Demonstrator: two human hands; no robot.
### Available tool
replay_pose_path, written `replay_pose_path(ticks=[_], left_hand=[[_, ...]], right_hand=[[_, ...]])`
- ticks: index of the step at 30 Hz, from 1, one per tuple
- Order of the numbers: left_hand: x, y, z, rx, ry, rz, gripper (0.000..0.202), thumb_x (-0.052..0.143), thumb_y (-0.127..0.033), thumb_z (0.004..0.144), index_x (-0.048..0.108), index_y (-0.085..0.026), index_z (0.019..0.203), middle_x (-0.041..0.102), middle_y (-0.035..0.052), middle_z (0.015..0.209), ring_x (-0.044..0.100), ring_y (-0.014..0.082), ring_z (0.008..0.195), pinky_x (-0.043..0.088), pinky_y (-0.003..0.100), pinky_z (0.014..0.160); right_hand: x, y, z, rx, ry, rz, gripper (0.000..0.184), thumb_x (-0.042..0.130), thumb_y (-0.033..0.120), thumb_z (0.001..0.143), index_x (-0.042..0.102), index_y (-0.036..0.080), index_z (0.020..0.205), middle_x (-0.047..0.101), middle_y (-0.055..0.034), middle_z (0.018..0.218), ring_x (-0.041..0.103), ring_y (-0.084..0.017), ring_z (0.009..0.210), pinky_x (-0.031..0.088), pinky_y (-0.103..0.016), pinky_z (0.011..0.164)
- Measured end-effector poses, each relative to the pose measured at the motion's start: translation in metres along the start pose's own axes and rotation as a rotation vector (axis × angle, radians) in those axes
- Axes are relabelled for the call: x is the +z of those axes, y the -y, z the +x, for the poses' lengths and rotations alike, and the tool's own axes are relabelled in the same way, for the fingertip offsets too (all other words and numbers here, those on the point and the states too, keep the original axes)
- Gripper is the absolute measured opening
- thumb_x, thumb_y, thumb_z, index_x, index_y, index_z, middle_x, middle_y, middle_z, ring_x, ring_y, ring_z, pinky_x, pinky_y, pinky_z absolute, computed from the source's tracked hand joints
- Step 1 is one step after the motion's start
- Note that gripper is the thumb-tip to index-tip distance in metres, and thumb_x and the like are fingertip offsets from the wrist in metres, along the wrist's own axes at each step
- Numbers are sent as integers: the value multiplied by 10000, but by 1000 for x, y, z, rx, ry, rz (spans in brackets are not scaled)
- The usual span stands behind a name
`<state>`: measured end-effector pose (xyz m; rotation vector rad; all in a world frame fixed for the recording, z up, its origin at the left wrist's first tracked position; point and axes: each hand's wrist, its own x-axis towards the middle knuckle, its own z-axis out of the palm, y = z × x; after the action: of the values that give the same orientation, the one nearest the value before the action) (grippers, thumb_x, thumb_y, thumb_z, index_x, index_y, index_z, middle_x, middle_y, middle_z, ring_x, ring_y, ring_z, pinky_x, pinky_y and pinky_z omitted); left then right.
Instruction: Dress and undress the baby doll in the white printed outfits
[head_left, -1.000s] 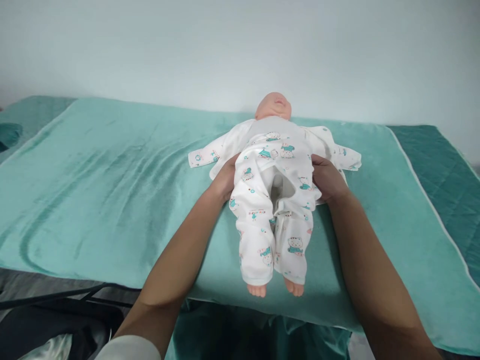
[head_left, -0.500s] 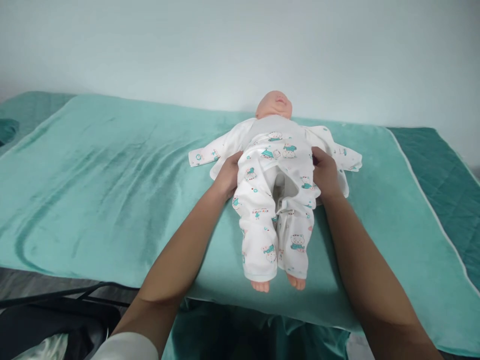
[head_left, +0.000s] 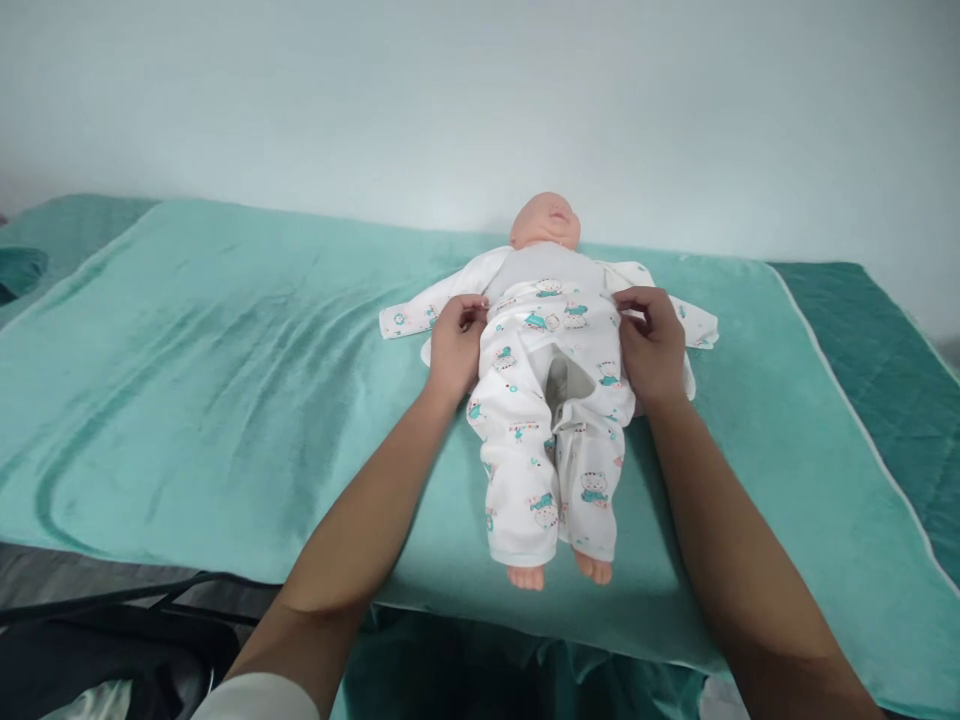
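A baby doll lies on its back, head toward the wall and bare feet toward me. It wears white printed pants with an open crotch, pulled up over its belly. A white jacket spreads open under it, with the sleeves stretched out to both sides. My left hand pinches the pants' waistband at the doll's left-hand side in the view. On the opposite side my right hand has thumb and fingers closed on the waistband's edge. Parts of the fingertips are hidden by cloth.
A light green sheet with wrinkles covers the bed, over a darker green quilted cover at the right. A pale wall stands behind. At the lower left, a black chair-like object stands beside the bed.
Both hands have shifted from lower along the doll's sides up to the top of the pants, and the fingers now pinch there. The view has tilted slightly.
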<state>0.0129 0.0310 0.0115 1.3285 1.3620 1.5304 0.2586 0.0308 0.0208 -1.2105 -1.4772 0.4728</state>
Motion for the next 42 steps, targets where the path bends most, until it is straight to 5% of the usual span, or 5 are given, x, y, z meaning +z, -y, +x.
replay_pose_path(ticks=[5, 14, 27, 37, 42], left_hand=[[-6, -4, 11, 282, 160, 68, 107, 661, -273, 879, 705, -233, 969, 653, 55, 1143, 606, 184, 1106, 493, 311, 927], [-14, -14, 22, 93, 450, 55, 186, 688, -364, 860, 608, -197, 837, 645, 41, 1085, 577, 157, 931, 450, 269, 828], [12, 3, 73, -50, 334, 49, 239, 664, -402, 909, 557, -205, 824, 498, 7, 753, 541, 178, 812, 466, 338, 827], [3, -15, 60, 162, 360, 274, 82, 657, -264, 859, 603, -212, 825, 633, 42, 950, 556, 203, 924, 448, 326, 872], [12, -7, 74, 168, 313, 230, 110, 646, -271, 868, 570, -222, 804, 643, 28, 894, 565, 217, 970, 424, 334, 918]], right_hand=[[0, 9, 2, -48, 140, 78, 101, 609, 313, 900, 654, 256, 970, 637, -34, 1049, 608, -186, 990, 511, -353, 899], [1, 15, 19, -46, 396, 37, 352, 743, 536, 813, 559, 236, 794, 604, -29, 965, 538, -187, 886, 451, -323, 776], [34, -4, 65, 168, 285, -75, 264, 662, 454, 878, 529, 245, 786, 379, 34, 584, 383, -135, 579, 356, -290, 574], [27, -13, 61, -212, 288, -140, 423, 595, 663, 896, 580, 247, 821, 645, -71, 1196, 559, -278, 1176, 426, -444, 1028], [27, -19, 66, -28, 313, -184, 312, 575, 559, 927, 620, 257, 864, 700, -26, 954, 618, -234, 937, 454, -377, 850]])
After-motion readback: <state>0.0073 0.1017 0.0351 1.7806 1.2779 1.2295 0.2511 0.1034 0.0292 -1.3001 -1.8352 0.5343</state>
